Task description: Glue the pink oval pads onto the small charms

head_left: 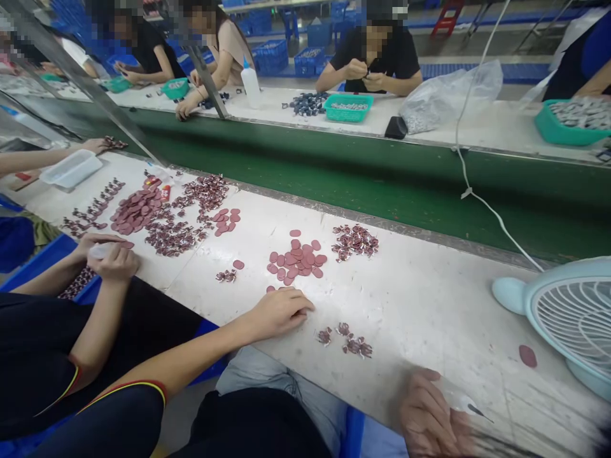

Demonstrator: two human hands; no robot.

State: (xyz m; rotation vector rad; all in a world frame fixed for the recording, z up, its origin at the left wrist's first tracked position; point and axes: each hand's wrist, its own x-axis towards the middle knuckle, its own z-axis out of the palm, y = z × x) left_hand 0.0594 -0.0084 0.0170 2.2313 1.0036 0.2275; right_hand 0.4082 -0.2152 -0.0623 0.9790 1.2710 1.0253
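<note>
On the near side of a deep-green belt (296, 172), plain dusky-red ovals (298, 259) and maroon pieces (356, 242) flecked with white dot a white table (405, 280) scuffed grey. Also on that side: a dark navy sleeve (114, 420) edged in yellow and red, faded blue jeans (267, 372), a translucent bottle (458, 397) with a black tip and a pale blue fan (568, 318) with a whitish grille. Beyond the belt, teal-green baskets (348, 109), navy pieces (305, 104), blue crates (270, 56) and a bright red stool (447, 18).
</note>
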